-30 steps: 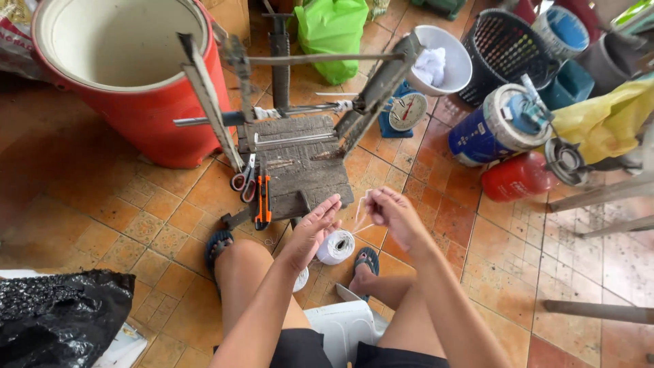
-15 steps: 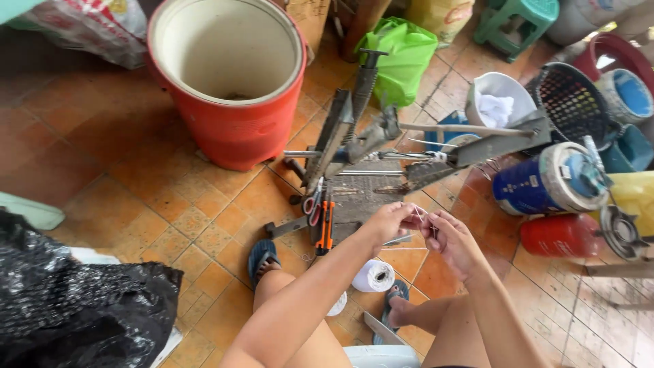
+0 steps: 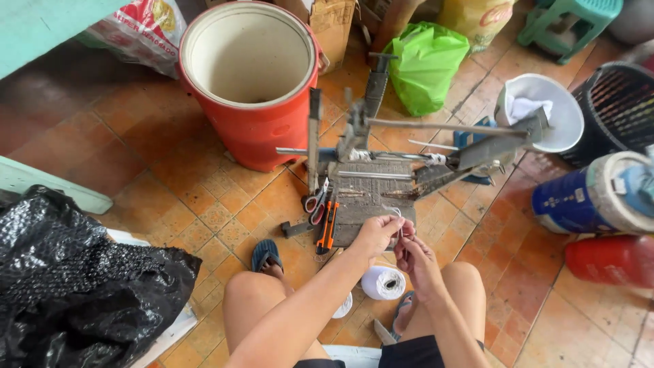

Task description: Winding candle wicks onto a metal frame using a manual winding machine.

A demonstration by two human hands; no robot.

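I sit low over a tiled floor with my knees apart. My left hand [image 3: 379, 234] and my right hand [image 3: 417, 257] meet in front of me, both pinching a thin white string [image 3: 399, 215] that loops between the fingertips. A white spool of string [image 3: 383, 282] stands on the floor between my feet, just below the hands. Beyond the hands lies a small wood-and-metal frame device [image 3: 373, 184] with bars angled upward. Scissors [image 3: 315, 202] and an orange-handled cutter [image 3: 328, 224] lie at its left side.
A big red barrel [image 3: 253, 129] with a cream lining stands at the back. A black plastic bag [image 3: 75, 286] lies at left. A green bag [image 3: 424, 65], white bowl [image 3: 545, 109], dark basket [image 3: 623, 109], blue drum [image 3: 586, 197] and red container [image 3: 610, 259] crowd the right.
My view has swung left and down, so the barrel and frame sit more centred. My hands have drawn closer together on the string, above the spool.
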